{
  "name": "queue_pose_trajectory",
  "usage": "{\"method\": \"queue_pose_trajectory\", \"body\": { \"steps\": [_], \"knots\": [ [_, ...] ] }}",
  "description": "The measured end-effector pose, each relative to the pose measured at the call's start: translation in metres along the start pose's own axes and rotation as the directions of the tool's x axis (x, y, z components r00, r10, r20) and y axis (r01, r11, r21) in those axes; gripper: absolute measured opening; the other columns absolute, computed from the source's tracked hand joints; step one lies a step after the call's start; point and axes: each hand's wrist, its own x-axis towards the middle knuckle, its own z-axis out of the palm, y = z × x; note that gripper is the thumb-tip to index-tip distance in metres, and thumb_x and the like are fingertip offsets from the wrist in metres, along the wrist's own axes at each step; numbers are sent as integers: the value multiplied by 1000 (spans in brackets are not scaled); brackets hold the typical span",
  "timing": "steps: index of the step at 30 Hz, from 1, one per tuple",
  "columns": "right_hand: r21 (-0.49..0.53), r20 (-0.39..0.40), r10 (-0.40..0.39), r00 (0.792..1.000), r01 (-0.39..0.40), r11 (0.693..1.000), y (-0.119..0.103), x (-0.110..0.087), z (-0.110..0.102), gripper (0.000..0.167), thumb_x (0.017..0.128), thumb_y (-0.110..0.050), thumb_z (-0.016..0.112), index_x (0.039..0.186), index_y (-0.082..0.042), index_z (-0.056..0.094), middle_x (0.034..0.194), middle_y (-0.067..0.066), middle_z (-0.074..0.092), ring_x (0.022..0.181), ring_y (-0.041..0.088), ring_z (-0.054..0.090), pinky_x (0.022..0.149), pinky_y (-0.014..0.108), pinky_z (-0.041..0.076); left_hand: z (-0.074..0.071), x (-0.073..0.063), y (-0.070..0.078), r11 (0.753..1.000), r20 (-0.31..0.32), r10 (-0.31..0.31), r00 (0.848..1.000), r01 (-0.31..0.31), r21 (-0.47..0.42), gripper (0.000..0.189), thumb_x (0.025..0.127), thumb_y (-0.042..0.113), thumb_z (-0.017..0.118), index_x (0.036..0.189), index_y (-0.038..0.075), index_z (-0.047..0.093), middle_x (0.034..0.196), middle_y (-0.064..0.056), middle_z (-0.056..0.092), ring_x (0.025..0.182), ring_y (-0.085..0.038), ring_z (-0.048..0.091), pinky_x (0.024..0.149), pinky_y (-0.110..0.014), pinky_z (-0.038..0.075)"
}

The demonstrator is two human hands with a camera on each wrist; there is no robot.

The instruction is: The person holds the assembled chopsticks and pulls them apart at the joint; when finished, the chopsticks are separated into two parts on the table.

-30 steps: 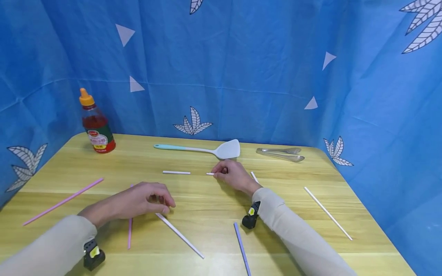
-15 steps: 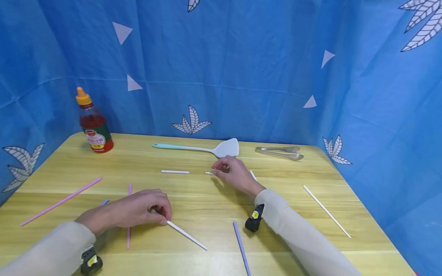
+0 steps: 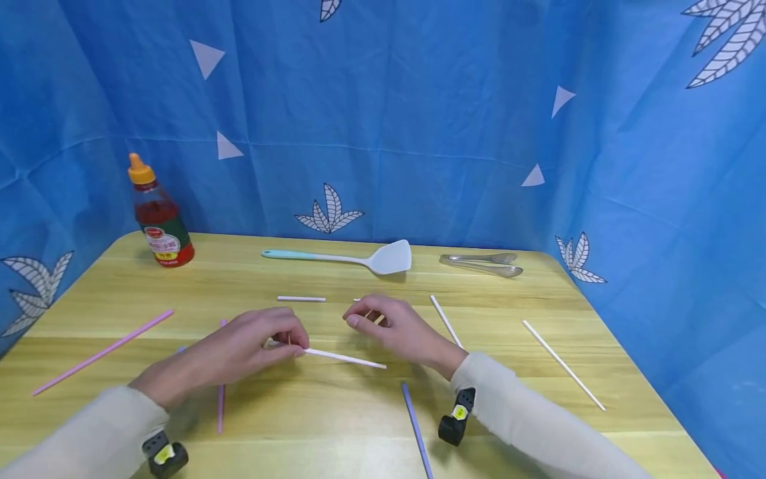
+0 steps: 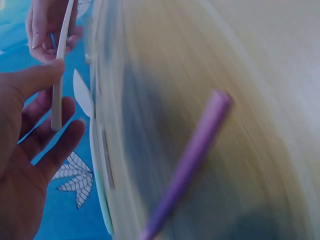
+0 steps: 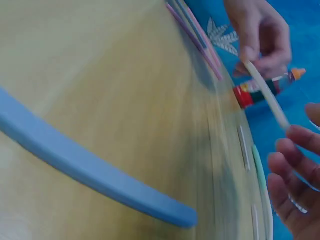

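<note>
White stick point(image 3: 346, 358) lifted and swung toward my right hand point(image 3: 397, 332), itself drawn back since the earlier frame. Left hand point(image 3: 260, 339) pinches the stick; right fingers loosely bent, holding nothing. Early stage, I judge — two short white pieces point(image 3: 301, 299) aligned beyond my grip; purple stick point(image 3: 417, 431) nearer me, pink stick point(image 3: 103, 352) leftward, both untouched.

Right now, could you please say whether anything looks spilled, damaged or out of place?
Nothing looks spilled or damaged. Only the sticks lying on the table at mixed angles look untidy; a white stick is in the left hand.
</note>
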Motion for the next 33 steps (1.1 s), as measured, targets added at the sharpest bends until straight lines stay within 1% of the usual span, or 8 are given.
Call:
{"method": "queue_pose_trajectory", "body": {
  "steps": [4,6,11,14,21,26,29,33],
  "knots": [
    [39,48,25,999,-27,999,-4,-6,2,36,117,-33,53,128,-7,74,109,7,78,90,16,69,78,28,56,3,7,10,998,-82,-7,997,12,60,7,105,22,76,107,28,74,103,17,68,95,0,64,84,-27,60],
    [59,57,36,998,-40,997,-5,-8,2,37,118,-33,51,126,-7,75,100,7,77,87,18,68,75,27,53,6,10,14,997,-119,-7,993,16,79,8,105,21,76,107,28,74,104,17,68,97,-2,67,87,-29,62],
    [73,67,49,997,-53,996,-6,-12,1,38,117,-35,51,114,-9,78,76,-1,60,69,13,51,65,25,41,14,16,19,994,-203,37,979,-15,106,13,102,14,78,105,26,74,103,16,69,96,-4,69,86,-29,63],
    [76,68,41,997,-46,996,-6,-13,1,35,116,-33,56,113,-7,78,76,-1,54,65,10,42,63,25,39,17,19,20,995,-238,40,970,-16,103,14,101,11,79,105,25,74,103,15,68,93,-5,68,81,-28,63],
    [86,39,23,999,-26,996,-6,-17,-1,28,113,-29,62,112,-7,78,98,13,73,79,9,55,73,24,48,26,26,27,997,-226,-41,973,55,57,9,103,18,77,109,24,74,105,13,71,92,-6,67,81,-28,61],
    [64,7,0,1000,0,998,-8,-19,0,23,111,-28,67,110,-9,79,89,4,70,72,6,52,66,22,45,30,29,32,996,-204,-89,975,93,12,3,106,26,75,109,25,75,103,14,74,90,-4,65,81,-28,59],
    [46,-16,-21,1000,22,999,-10,-19,0,18,109,-28,69,109,-13,79,90,-3,70,71,4,52,65,21,45,32,30,35,995,-217,-92,972,96,8,4,107,28,73,108,25,75,102,13,73,89,-4,65,79,-27,59],
    [32,-38,-38,999,39,999,-10,-20,0,14,108,-27,71,108,-15,79,94,-3,73,72,4,54,64,21,47,35,32,39,994,-230,-105,968,110,9,5,108,28,72,107,25,76,103,12,73,83,-3,62,75,-25,56]
  ]
}}
